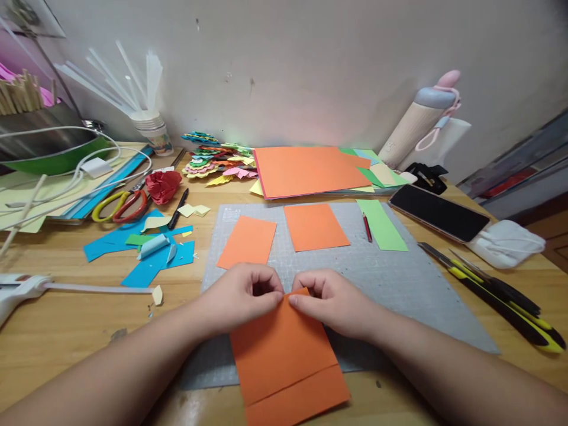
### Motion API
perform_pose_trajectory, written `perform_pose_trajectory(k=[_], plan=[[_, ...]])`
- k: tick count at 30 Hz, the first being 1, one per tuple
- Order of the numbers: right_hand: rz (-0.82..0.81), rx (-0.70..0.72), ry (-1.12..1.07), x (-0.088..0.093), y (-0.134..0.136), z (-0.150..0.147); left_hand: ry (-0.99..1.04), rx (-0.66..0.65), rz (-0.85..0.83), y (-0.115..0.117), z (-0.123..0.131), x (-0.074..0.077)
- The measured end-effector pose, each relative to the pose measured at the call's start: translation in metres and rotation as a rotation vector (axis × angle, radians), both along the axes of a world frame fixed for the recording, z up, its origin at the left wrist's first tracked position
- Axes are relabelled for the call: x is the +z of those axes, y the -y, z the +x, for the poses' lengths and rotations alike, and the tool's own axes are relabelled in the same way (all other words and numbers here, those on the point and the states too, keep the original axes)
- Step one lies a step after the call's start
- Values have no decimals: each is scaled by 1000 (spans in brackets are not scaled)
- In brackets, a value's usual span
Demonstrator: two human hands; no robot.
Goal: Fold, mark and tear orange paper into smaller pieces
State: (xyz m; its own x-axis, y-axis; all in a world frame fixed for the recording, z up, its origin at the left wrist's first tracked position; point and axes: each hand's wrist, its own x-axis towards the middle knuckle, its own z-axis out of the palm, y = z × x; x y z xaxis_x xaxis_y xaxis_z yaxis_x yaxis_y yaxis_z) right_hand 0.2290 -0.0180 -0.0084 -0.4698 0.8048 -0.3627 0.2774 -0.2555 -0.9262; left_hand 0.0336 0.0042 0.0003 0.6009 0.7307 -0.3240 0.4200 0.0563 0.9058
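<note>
An orange paper sheet [284,355] lies on the grey cutting mat [399,284], its near end reaching over the mat's front edge. A crease line crosses it near the bottom. My left hand [242,299] and my right hand [331,302] both pinch its far edge, fingers curled, thumbs meeting at the middle. Two smaller orange pieces [247,241] [315,226] rest farther back on the mat.
A green strip [382,225] and a red pen [367,228] lie on the mat's right. A phone [437,212], yellow-black cutters [497,290], a bottle [417,121], an orange paper stack [306,170], scissors [119,204], blue scraps [142,248] and a glue gun [22,289] surround it.
</note>
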Motion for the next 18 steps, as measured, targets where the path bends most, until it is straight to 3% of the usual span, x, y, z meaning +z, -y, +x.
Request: perform_pose_trajectory(k=[8, 18], plan=[[145, -59, -38, -2, 6, -7, -37, -14, 118, 2, 3, -3], [35, -169, -136, 0, -18, 16, -18, 65, 67, -14, -10, -2]])
